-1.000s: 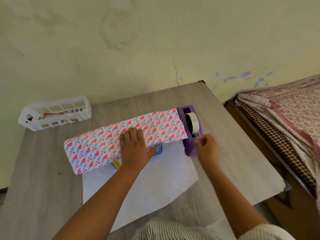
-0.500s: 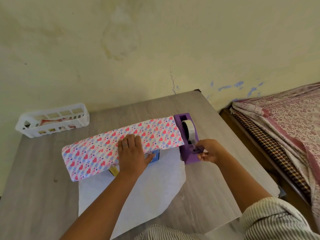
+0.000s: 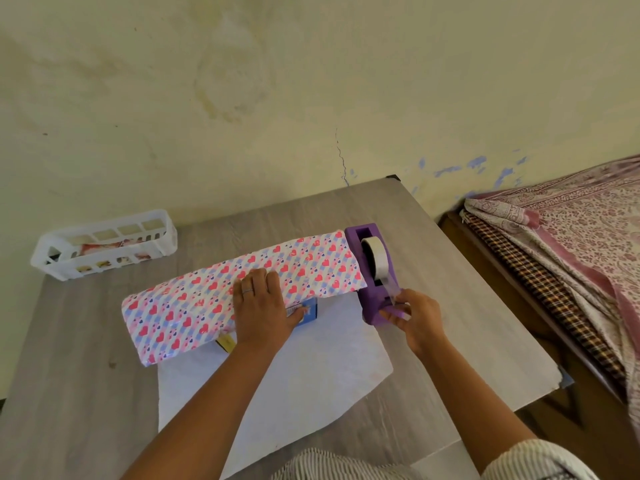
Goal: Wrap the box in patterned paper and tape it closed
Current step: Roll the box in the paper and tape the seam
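Heart-patterned paper [image 3: 194, 303] is folded over the box on the grey table [image 3: 69, 393]; its white underside [image 3: 298, 382] spreads toward me. A blue corner of the box [image 3: 310, 311] shows under the fold's edge. My left hand [image 3: 261, 306] presses flat on the folded paper, thumb on the blue corner. To the right stands a purple tape dispenser [image 3: 372, 271] with a white roll. My right hand [image 3: 414, 315] is at its near end, pinching a clear strip of tape [image 3: 393, 292] drawn from the roll.
A white plastic basket [image 3: 104, 249] with some items stands at the table's back left by the wall. A bed with patterned sheets [image 3: 571, 258] lies to the right of the table. The table's right edge is near my right forearm.
My right hand has taken hold of the tape end at the dispenser and drawn a short strip out. My left hand has stayed pressing on the paper. The camera has tilted slightly.
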